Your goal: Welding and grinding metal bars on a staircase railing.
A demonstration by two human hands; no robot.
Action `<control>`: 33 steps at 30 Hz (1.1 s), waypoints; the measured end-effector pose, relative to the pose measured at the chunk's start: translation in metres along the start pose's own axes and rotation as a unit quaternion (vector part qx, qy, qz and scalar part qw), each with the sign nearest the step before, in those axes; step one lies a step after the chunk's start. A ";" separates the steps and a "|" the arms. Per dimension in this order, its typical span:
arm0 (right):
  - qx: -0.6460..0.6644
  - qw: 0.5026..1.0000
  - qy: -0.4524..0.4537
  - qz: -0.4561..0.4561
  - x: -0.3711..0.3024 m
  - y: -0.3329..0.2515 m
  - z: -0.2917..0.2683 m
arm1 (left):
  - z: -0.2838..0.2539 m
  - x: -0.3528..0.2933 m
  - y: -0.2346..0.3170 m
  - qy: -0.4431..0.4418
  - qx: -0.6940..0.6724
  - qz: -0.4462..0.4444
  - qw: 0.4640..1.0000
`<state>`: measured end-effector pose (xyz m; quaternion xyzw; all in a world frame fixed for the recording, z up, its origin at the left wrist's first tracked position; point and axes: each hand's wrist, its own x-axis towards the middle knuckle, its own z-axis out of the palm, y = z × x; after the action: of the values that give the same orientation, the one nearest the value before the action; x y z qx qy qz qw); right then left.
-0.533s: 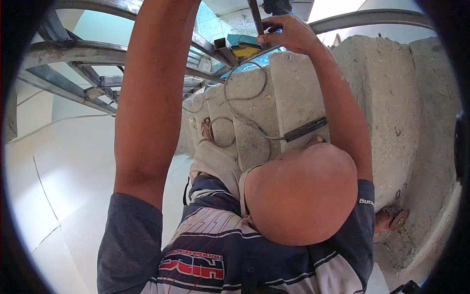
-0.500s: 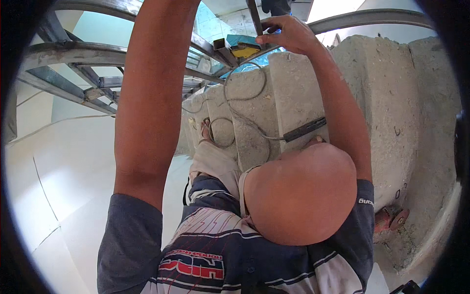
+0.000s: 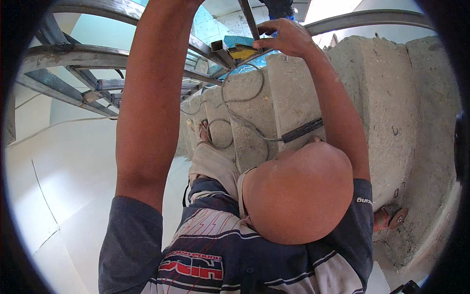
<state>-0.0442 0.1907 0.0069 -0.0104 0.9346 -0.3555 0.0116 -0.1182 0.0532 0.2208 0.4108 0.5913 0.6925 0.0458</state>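
My left arm reaches up along the left of the view and past the top edge, so the left hand is out of sight. At the top centre my right hand (image 3: 289,38) holds a thin upright metal bar (image 3: 248,19), its fingertips and thumb meeting the bar's side. The bar's upper end is cut off by the picture edge. Beside its lower end are an open-ended square steel tube (image 3: 220,47) and a yellow piece (image 3: 245,52). These sit by the welded steel railing frame (image 3: 93,55).
Rough concrete steps (image 3: 298,88) lie below. A looped cable (image 3: 224,105) with a black handle (image 3: 302,130) rests on them, near my foot (image 3: 203,128). A red angle grinder (image 3: 390,217) lies at lower right. A curved metal rail (image 3: 372,18) crosses the upper right. Someone's dark-clothed leg (image 3: 279,7) shows behind.
My right hand and the bar have shifted slightly left. The left arm has barely moved. Behind, the dark leg shows slightly more, with blue at its lower end.
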 end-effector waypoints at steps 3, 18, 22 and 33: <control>-0.006 1.000 0.025 -0.008 0.008 -0.008 -0.007 | -0.002 0.010 0.016 -0.019 0.019 0.028 0.999; 0.271 0.952 0.134 -0.038 0.010 0.013 -0.014 | -0.005 0.003 0.018 0.047 0.117 -0.050 0.991; 0.439 0.877 0.191 -0.041 0.009 0.015 -0.007 | -0.003 -0.002 0.030 0.066 0.151 -0.119 0.979; 0.433 0.877 0.205 -0.034 0.020 0.009 -0.014 | -0.011 0.001 0.037 0.053 0.231 -0.069 0.969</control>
<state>-0.0644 0.2066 0.0111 0.0367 0.6677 -0.7190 -0.1895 -0.1106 0.0340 0.2538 0.3308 0.7637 0.5534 -0.0338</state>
